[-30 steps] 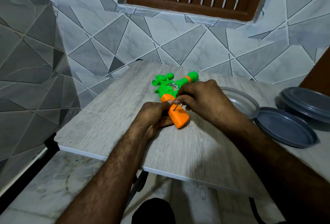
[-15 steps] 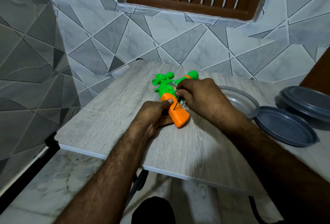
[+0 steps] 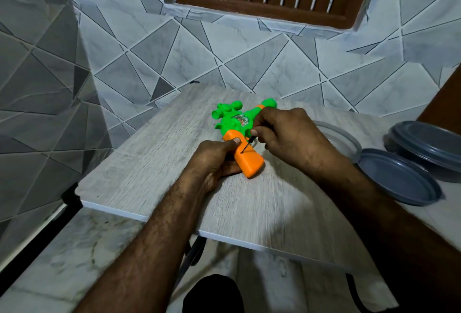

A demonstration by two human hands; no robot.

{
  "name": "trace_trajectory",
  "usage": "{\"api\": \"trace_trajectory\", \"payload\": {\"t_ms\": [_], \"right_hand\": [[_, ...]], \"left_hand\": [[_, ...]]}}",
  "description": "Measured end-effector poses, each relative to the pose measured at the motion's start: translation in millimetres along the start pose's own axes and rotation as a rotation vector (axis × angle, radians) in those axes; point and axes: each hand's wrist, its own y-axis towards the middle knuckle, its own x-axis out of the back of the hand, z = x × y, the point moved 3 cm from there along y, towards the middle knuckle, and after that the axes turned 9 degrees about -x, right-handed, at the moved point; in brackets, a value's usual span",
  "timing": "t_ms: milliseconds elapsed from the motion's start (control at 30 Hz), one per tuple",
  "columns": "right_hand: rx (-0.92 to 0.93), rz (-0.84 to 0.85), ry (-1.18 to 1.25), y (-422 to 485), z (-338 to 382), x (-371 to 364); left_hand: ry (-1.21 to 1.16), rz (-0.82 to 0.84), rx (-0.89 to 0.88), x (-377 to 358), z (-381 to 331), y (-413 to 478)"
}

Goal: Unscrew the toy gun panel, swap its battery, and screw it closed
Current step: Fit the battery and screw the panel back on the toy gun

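A: Well, what is worrying me is that thin screwdriver [image 3: 247, 145]. The right hand [image 3: 282, 133] is pinching it between thumb and fingertips, and the shaft is leaning rather than standing straight on the screw.

B: So the tip may be riding out of the slot?

A: That is my guess. If it is turning at a slant, it may be chewing up the screw head, or skidding across the orange grip [image 3: 250, 164] and scratching the plastic. The left thumb is lying just beside the tip too, so a slip may be jabbing it.

B: And the screw itself?

A: It is too small for me to be making out. Once loose, it may be rolling off the near edge of the wooden board [image 3: 149, 163].

B: Where is the toy gun [image 3: 232, 123] sitting against the hands?

A: It is lying flat on the board, green barrel pointing away toward the tiled wall, orange grip pointing back at the person. The left hand [image 3: 214, 160] is wrapping round the grip from the left, fingers curling underneath, thumb pressing on top. The right hand is hovering over the gun's middle from the right, hiding part of the green body, and the tool is reaching from it down to the grip.

B: Is anything sitting close by?

A: A grey lid [image 3: 399, 180] and some containers are lying well apart, off to the right.
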Motion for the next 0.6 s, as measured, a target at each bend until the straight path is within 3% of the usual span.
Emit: {"api": "trace_trajectory", "payload": {"t_ms": [233, 467, 600], "right_hand": [[-0.004, -0.053, -0.200, 4.4, 10.3, 2.5], [-0.023, -0.099, 0.093, 1.1, 4.5, -0.5], [-0.028, -0.037, 0.036, -1.7, 6.6, 4.1]], "left_hand": [[0.008, -0.002, 0.001, -0.2, 0.3, -0.1], [0.007, -0.005, -0.007, 1.1, 1.0, 1.4], [0.009, 0.003, -0.008, 1.4, 1.9, 1.6]]}}
